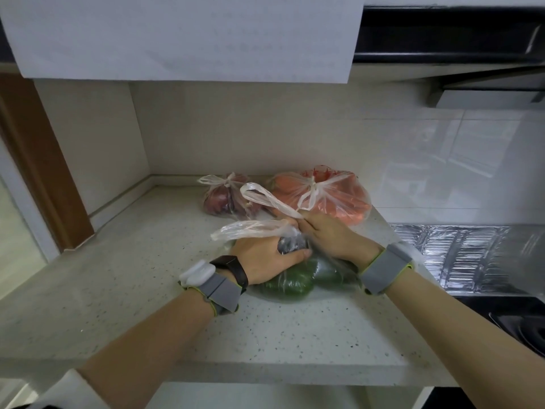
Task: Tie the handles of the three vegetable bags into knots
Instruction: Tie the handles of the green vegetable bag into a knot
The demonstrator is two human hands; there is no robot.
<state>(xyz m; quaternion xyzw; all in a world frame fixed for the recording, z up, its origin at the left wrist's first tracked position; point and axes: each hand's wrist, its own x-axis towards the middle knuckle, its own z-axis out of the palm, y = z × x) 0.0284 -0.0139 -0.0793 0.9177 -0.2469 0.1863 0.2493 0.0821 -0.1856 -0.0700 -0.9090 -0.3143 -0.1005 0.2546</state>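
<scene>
Pale tiles and a cream wall stand behind your speckled white stone worktop (132, 290), and three bags sit on it near the back corner.

Your thin see-through plastic bag of green peppers (295, 283) lies nearest to you, right under your hands. Your left hand (265, 261) is closed around the bunched neck of the bag, pressing it down onto the peppers. Your right hand (327, 231) is pinched shut on one long floppy handle loop (265, 199) that sticks up and to the left. The other handle loop (247, 230) pokes out past your left hand.

This plastic is very soft and light. It crumples and can slip through your fingers, so I think you should hold each loop low, close to where it joins the bag. Pull gently, because thin plastic can stretch or tear. The peppers are round and firm and may roll, so keep the bag flat on the worktop.

Behind it, the small clear bag of dark red vegetables (224, 199) looks tied already. Just beside that one, the bigger clear bag of orange carrots (330, 196) also shows a knot on top. So this green bag looks like the last one to tie.
</scene>
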